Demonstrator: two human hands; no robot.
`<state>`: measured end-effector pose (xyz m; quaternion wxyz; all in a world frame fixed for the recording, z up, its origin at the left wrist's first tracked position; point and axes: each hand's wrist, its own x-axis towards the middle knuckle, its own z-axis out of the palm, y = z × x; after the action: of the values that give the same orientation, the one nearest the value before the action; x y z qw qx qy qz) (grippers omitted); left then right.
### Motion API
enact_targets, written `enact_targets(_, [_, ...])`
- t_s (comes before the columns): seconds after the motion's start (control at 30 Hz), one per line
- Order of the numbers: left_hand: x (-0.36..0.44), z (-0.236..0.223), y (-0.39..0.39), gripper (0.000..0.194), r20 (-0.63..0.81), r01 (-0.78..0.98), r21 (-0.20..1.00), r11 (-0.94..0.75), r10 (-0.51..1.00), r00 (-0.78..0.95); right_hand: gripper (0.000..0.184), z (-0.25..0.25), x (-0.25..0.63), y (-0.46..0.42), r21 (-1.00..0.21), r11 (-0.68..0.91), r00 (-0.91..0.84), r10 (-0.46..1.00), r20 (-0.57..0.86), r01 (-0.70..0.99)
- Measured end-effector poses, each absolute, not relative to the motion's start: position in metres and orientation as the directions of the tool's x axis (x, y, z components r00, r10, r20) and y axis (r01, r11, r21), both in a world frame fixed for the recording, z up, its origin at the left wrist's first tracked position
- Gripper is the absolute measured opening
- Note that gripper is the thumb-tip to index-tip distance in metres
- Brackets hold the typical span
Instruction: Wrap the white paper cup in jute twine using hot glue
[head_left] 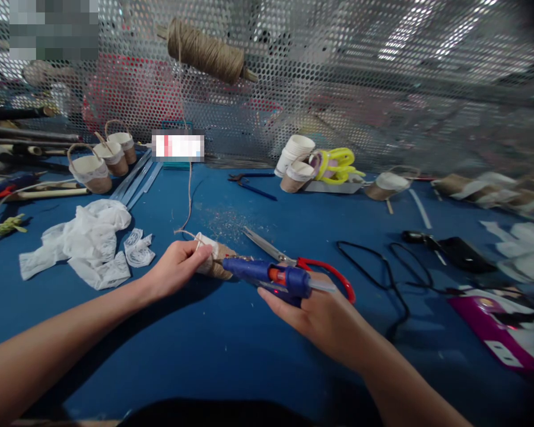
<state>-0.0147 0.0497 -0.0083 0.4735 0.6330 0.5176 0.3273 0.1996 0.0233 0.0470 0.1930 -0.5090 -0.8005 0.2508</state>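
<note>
My left hand [178, 268] is closed on a small paper cup [220, 270] wrapped in brown burlap, which lies tilted on its side. Its thumb presses at the white rim, where the end of a jute twine [189, 201] meets the cup. In my right hand [327, 314] is a blue hot glue gun [267, 274], with a clear glue stick out of its back. The nozzle points left and is at the cup's side; I cannot tell whether it touches. Red-handled scissors [271, 246] lie open just behind the glue gun, their handles partly hidden by it.
A twine spool [207, 52] hangs on the perforated metal screen. Small handled cups [91, 173] stand back left, near white lace [86, 243]. Pliers [253, 182], stacked cups [293, 157] and a yellow-green ribbon roll [336, 166] are at the back. A black cord [382, 267] loops at right.
</note>
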Motion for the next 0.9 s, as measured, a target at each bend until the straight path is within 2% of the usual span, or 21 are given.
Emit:
enact_targets(0.4, [-0.0138,-0.0052,0.0503,0.036,-0.073,0.359,0.933,-0.022,0.966,0.25,0.009,0.0401,0.204,0.0231,-0.575,0.408,-0.432,0.896,0.103,0.709])
enact_targets(0.9, [-0.0155,-0.0078,0.0495,0.037,-0.077,0.362,0.932,-0.029,0.959,0.273,0.01,0.0464,0.2011,0.0185,-0.538,0.434,-0.477,0.876,0.067,0.722])
